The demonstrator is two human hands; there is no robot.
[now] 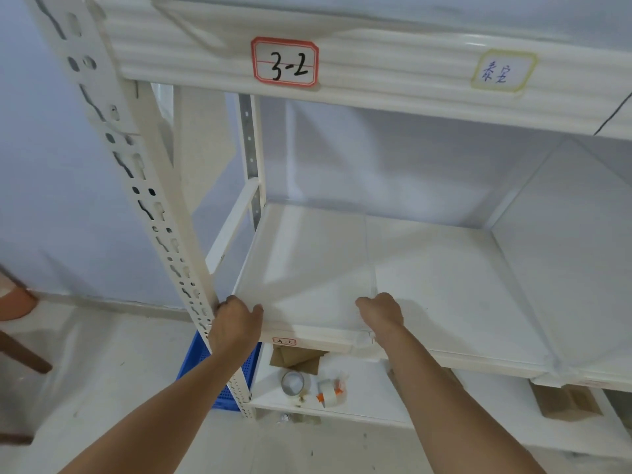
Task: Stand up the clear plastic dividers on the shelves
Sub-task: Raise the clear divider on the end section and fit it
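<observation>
Head cam, centre-bottom of frame: right hand (pixel 381 311) has its fingers curled over the near end of a clear plastic divider (pixel 371 258), gripping it at the front lip of the middle shelf (pixel 461 285). The divider stands upright on edge and runs from the hand straight back toward the rear of the shelf; it is nearly see-through, so only its top edge and a faint sheen show. Left hand (pixel 236 321), lower centre-left, is clenched around the front left corner of the same shelf, thumb along the shelf edge, knuckles right beside the perforated white upright post (pixel 160 213). Both forearms come up from the bottom corners of the frame.

A second clear divider (pixel 526 278) stands further right on that shelf, well apart from the first. Front edge of the shelf carries a small red-bordered label (pixel 284 341), writing too small to read.

Upper centre: the beam of the shelf above has a red-framed label reading "3-2" (pixel 285 62), and upper right a yellow-framed label (pixel 502 70) w/ handwritten characters.

Bottom shelf, below the hands: a roll of tape (pixel 293 383), a tape dispenser w/ orange parts (pixel 330 391), brown cardboard pieces (pixel 295 359). A blue plastic crate (pixel 219 378) sits on the floor behind the post, lower centre-left.
</observation>
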